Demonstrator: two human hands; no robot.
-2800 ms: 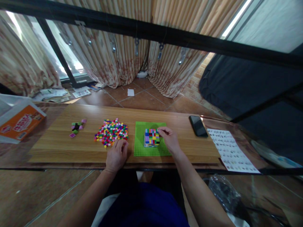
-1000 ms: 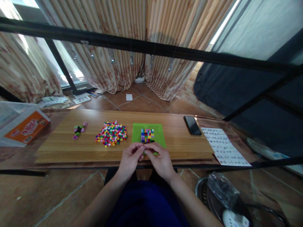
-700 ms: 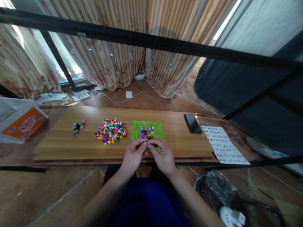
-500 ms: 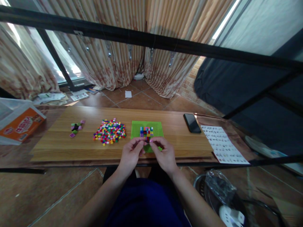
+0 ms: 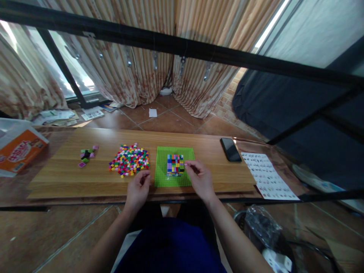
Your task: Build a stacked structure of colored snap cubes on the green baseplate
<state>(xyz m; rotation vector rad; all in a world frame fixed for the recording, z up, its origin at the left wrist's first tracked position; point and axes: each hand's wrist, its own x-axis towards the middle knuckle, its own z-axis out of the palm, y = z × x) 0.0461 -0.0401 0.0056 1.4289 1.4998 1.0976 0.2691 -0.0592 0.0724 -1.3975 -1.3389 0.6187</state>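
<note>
While the long wooden board (image 5: pixel 230 178) stretches before us, the green baseplate (image 5: pixel 161 159) lies near its middle, with the pile of loose bricks (image 5: pixel 129 161) just to its left. Our right hand (image 5: pixel 202 179) is over the baseplate's right side, thumb and forefinger closed in a pinch; our left hand (image 5: pixel 137 190) is loosely curled just by the near side of the pile, and we cannot tell whether it holds anything. The multicoloured block (image 5: pixel 174 163) stands on the baseplate, just beside our right fingertips, which grip a tiny pinkish piece (image 5: pixel 186 164). We would do well, we judge, to keep that pinch light and level, turn the piece square to the block's edges, and avoid nudging the block sideways.
</note>
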